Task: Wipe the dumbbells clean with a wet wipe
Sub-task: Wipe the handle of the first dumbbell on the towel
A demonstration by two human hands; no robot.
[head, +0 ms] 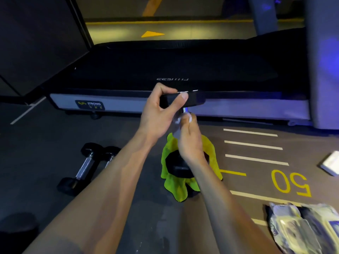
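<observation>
Dumbbell [180, 101] is stood upright, top head gripped by left hand [157, 114], handle below wrapped by right hand [189, 140] clutching wet wipe [180, 119].

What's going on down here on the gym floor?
A person is cleaning a dumbbell stood on end on a green cloth. The left hand grips its top head, while the right hand rubs a wet wipe around the metal handle. Two more dumbbells lie on the floor to the left, and a pack of wipes sits at the lower right.
</observation>
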